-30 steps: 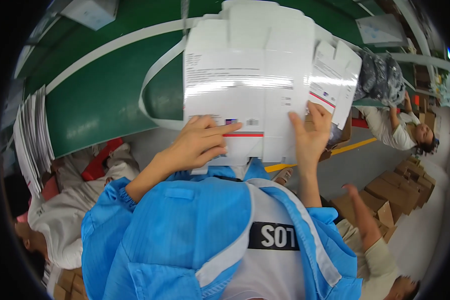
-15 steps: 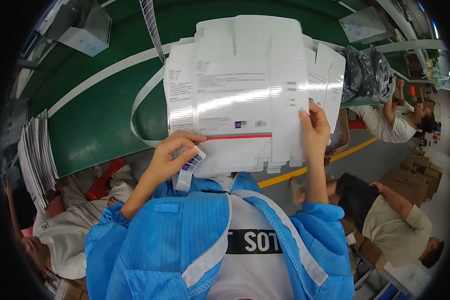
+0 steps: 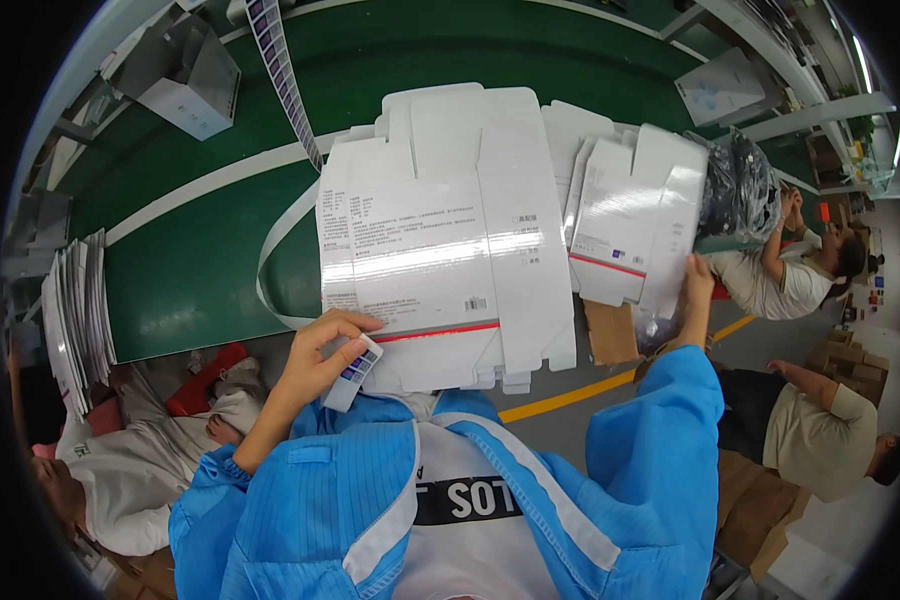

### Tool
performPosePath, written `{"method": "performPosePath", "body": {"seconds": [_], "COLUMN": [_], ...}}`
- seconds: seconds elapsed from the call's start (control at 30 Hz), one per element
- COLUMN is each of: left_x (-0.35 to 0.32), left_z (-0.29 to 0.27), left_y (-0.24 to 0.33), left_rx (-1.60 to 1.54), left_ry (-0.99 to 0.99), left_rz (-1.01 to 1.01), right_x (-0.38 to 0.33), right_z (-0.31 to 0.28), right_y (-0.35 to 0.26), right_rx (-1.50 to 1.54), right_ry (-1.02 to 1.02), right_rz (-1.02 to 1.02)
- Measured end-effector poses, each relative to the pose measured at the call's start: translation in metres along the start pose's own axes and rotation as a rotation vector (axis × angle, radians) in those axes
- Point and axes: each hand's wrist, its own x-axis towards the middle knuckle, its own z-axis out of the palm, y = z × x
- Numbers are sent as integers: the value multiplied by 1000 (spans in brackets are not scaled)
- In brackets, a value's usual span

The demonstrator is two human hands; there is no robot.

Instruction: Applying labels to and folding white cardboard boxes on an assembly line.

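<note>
Left hand (image 3: 322, 357) pinches purple labels (image 3: 354, 371); apart, right hand (image 3: 698, 288) touches a printed carton (image 3: 618, 225), grip unclear; green table (image 3: 190, 275) beyond.

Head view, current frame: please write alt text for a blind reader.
A person's left hand holds a label strip by the near left corner of stacked flat white cartons; the right hand is at the edge of a second carton stack to the right. Behind is a green table, with other people on both sides.
</note>
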Motion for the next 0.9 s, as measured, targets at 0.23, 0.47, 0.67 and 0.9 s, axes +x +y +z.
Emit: {"method": "performPosePath", "body": {"seconds": [0.23, 0.47, 0.67, 0.9], "left_x": [-4, -6, 3, -11], "left_z": [9, 2, 18, 17], "left_y": [2, 11, 33, 42], "left_rx": [17, -114, -343, -256], "left_ry": [67, 280, 477, 451], "left_rz": [-52, -238, -57, 35], "right_x": [-24, -40, -314, -397], "right_z": [147, 197, 251, 279], "right_y": [22, -125, -296, -283], "right_rx": [-397, -504, 189, 434], "right_ry": [-77, -90, -968, -1010], "right_rz": [-234, -586, -510, -32]}}
